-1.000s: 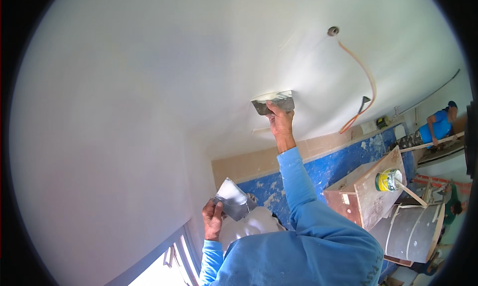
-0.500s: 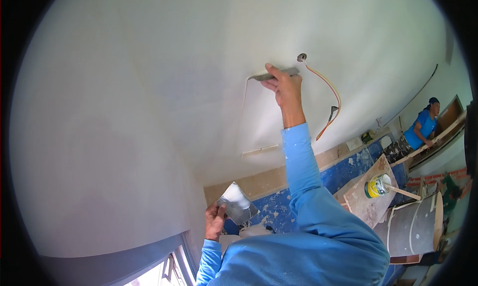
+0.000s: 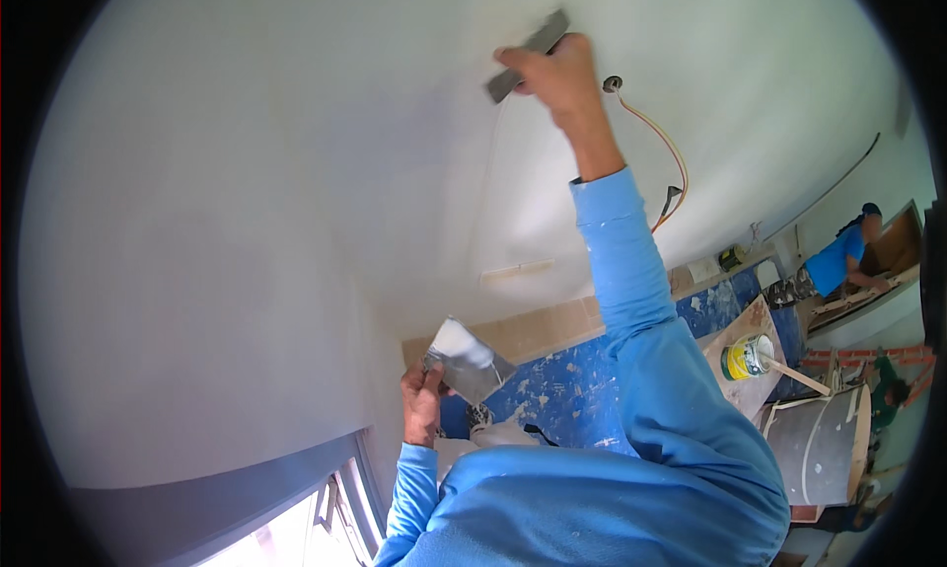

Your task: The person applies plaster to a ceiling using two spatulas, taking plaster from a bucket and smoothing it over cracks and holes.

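Observation:
My right hand is raised to the whitish ceiling, its fingers closed round a flat rectangular putty scraper. The scraper is slightly blurred and lies slantwise at or very close to the surface; whether its edge touches cannot be made out. A thin line runs down the surface below it. Lower and to the left, my left hand grips a square metal putty plate by its left edge. A whitish patch, perhaps putty, covers the plate's upper corner.
Right of my right hand, wires hang from a round ceiling hole. A paint bucket with a stick stands on a board beside a grey drum-like object. One co-worker bends at the right; a window lies lower left.
My right hand and the scraper have moved farther up, and the scraper has turned to a steeper slant. The left hand with the plate has risen slightly. The co-worker has bent forward.

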`<action>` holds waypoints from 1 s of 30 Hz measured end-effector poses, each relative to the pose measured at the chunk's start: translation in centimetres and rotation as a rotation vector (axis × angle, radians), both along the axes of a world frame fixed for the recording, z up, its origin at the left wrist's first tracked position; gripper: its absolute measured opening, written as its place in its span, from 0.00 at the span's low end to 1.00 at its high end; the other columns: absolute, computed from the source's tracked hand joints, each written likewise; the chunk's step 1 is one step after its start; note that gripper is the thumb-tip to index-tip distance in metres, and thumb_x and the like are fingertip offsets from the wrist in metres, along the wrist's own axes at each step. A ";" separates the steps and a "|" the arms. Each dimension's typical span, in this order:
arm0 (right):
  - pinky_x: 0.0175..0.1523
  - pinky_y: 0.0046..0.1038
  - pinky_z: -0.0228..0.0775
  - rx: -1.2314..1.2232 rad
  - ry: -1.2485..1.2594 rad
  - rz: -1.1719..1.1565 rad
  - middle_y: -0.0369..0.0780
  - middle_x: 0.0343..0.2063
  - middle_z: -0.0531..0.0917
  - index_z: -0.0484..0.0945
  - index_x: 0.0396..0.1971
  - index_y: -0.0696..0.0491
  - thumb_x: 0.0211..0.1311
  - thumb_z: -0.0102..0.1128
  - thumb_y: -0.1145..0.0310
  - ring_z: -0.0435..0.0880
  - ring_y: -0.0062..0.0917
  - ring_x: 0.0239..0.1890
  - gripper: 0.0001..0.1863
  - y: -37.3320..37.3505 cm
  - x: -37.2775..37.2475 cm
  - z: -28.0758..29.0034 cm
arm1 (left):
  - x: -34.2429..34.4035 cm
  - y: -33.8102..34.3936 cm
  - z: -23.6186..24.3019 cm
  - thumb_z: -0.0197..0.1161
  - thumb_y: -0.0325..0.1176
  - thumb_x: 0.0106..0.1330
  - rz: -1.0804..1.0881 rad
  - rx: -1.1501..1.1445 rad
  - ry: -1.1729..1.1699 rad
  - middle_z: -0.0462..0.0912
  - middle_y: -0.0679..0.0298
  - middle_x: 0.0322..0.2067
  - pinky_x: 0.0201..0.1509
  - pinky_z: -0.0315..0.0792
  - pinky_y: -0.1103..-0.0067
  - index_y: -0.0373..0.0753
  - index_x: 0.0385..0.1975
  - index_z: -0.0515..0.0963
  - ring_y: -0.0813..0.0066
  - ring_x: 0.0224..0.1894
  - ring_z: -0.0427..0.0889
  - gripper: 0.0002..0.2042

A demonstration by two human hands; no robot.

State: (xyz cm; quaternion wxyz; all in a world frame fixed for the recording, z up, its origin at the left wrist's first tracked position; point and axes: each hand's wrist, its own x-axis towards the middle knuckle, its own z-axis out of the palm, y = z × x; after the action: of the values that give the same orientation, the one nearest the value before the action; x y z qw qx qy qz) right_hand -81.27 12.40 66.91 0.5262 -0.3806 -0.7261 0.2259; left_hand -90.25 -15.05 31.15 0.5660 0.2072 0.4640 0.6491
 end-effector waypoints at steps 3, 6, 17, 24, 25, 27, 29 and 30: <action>0.30 0.31 0.70 0.130 -0.201 0.065 0.39 0.17 0.78 0.78 0.25 0.62 0.48 0.61 0.70 0.75 0.24 0.22 0.10 -0.8 -0.8 -5.7 | -0.2 1.0 1.4 0.57 0.31 0.69 0.058 0.003 -0.098 0.83 0.65 0.29 0.31 0.76 0.81 0.34 0.40 0.79 0.79 0.26 0.80 0.08; 0.29 0.29 0.70 -0.159 -0.201 0.386 0.42 0.20 0.82 0.78 0.28 0.64 0.58 0.60 0.67 0.78 0.22 0.23 0.13 -4.3 0.7 -11.9 | -2.1 2.6 2.4 0.55 0.30 0.68 0.108 0.171 -0.302 0.84 0.61 0.33 0.34 0.78 0.79 0.32 0.42 0.77 0.73 0.29 0.82 0.10; 0.48 0.33 0.74 -0.067 -0.429 0.646 0.46 0.50 0.74 0.68 0.64 0.50 0.51 0.54 0.86 0.79 0.43 0.46 0.36 -13.2 7.3 -21.6 | -1.1 4.9 3.0 0.53 0.29 0.72 0.175 0.165 -0.545 0.82 0.60 0.43 0.40 0.79 0.74 0.35 0.50 0.73 0.69 0.40 0.84 0.11; 0.47 0.38 0.74 -0.088 -0.637 0.501 0.48 0.46 0.74 0.67 0.65 0.50 0.52 0.56 0.80 0.78 0.45 0.48 0.35 -11.3 9.8 -26.6 | -0.7 4.9 2.9 0.60 0.32 0.70 0.103 0.280 -0.308 0.82 0.66 0.43 0.40 0.80 0.76 0.37 0.50 0.76 0.73 0.43 0.83 0.11; 0.46 0.38 0.75 -0.093 -0.662 0.465 0.48 0.45 0.75 0.67 0.64 0.52 0.55 0.56 0.78 0.79 0.44 0.47 0.33 -10.0 10.6 -28.1 | -1.1 4.7 2.5 0.59 0.33 0.71 0.076 0.278 -0.269 0.82 0.66 0.43 0.39 0.80 0.76 0.37 0.50 0.76 0.74 0.43 0.83 0.12; 0.44 0.37 0.75 -0.106 -0.708 0.376 0.48 0.45 0.78 0.67 0.63 0.55 0.59 0.55 0.74 0.81 0.42 0.46 0.29 -6.9 13.6 -31.5 | -0.8 4.8 3.1 0.58 0.35 0.72 0.072 0.247 -0.147 0.82 0.66 0.42 0.38 0.81 0.78 0.36 0.50 0.76 0.75 0.42 0.82 0.13; 0.41 0.40 0.78 -0.744 -0.341 0.122 0.47 0.46 0.81 0.70 0.59 0.58 0.62 0.54 0.71 0.84 0.39 0.45 0.24 -4.5 15.3 -32.8 | 0.2 5.3 5.5 0.57 0.37 0.73 0.155 0.184 0.028 0.81 0.66 0.41 0.36 0.81 0.78 0.35 0.50 0.75 0.76 0.40 0.82 0.13; 0.42 0.42 0.79 -0.875 0.163 0.127 0.47 0.48 0.81 0.71 0.57 0.57 0.63 0.55 0.70 0.85 0.39 0.45 0.22 -4.0 15.8 -33.0 | 0.4 5.9 5.5 0.56 0.37 0.73 0.207 0.189 0.085 0.81 0.66 0.40 0.36 0.80 0.78 0.35 0.51 0.75 0.77 0.40 0.82 0.14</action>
State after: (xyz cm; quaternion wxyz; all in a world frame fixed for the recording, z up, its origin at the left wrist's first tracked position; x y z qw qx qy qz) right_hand -65.51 8.39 33.95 0.3564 -0.5030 -0.5401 0.5729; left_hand -89.87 -9.12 36.61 0.4540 0.2380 0.4433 0.7354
